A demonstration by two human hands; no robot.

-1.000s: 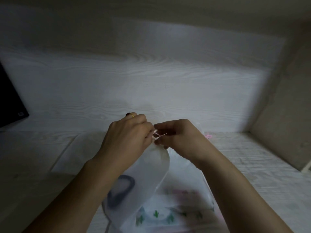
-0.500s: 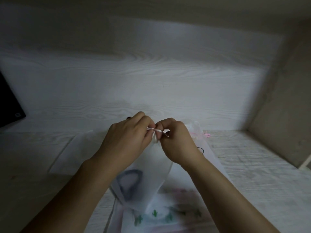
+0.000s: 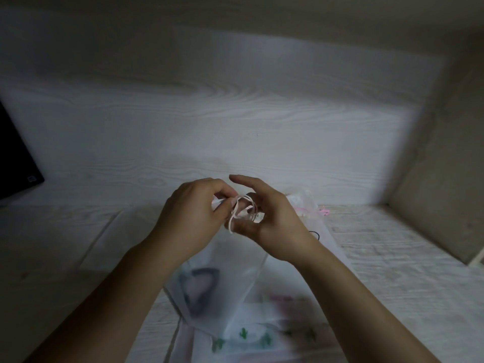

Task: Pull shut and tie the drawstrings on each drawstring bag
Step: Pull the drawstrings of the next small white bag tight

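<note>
Both hands met above the counter [image 3: 392, 258], holding up a sheer white bag [image 3: 222, 292] by its gathered neck. The left hand [image 3: 193, 218] was curled, pinching the neck and the pale cord [image 3: 237, 213] where it came out. The right hand [image 3: 272, 218] had the cord looped around its fingers, the forefinger stretched out over the left knuckles, the rest bent. A dark ring-shaped thing [image 3: 201, 286] showed dimly through the bag. Under it lay more bags, one printed with green cacti [image 3: 267, 339], and another with pink ties [image 3: 303, 205] lay behind the right hand.
</note>
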